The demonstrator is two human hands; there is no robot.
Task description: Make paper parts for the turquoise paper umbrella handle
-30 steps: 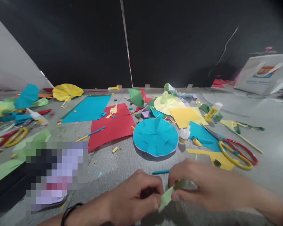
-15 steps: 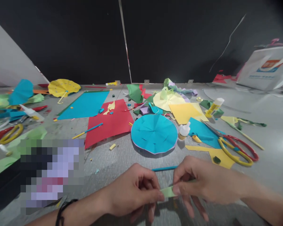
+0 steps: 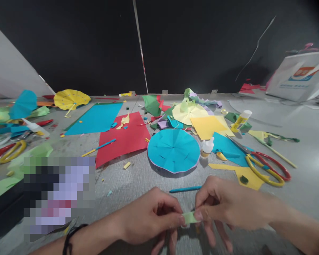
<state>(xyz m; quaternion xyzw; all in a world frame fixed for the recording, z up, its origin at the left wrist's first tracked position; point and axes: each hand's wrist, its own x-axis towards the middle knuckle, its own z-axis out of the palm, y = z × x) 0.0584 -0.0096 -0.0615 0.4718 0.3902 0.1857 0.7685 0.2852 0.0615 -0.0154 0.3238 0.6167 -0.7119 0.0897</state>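
Between my two hands is a small strip of light green paper (image 3: 189, 217), low at the front of the table. My left hand (image 3: 159, 216) pinches its left end between thumb and forefinger. The right end is pinched by my right hand (image 3: 218, 205), its other fingers hanging loose below. Just beyond them lies a thin blue paper stick (image 3: 184, 189), its right end hidden behind my right hand. Farther back rests a round, pleated blue paper disc (image 3: 173, 150) with a pale purple edge. A small white glue bottle (image 3: 207, 147) stands at the disc's right side.
Scissors with red and yellow handles (image 3: 268, 168) lie at the right, beside a glue stick (image 3: 241, 121). Red paper (image 3: 124, 138), blue paper (image 3: 95, 118) and scraps cover the middle. A yellow paper umbrella (image 3: 71, 99) lies at the back left. A white bag (image 3: 295, 78) stands back right.
My left hand has shifted very slightly, its lower fingers dropping a little. Both hands keep their pinch on the green paper strip, and the things on the table stay put.
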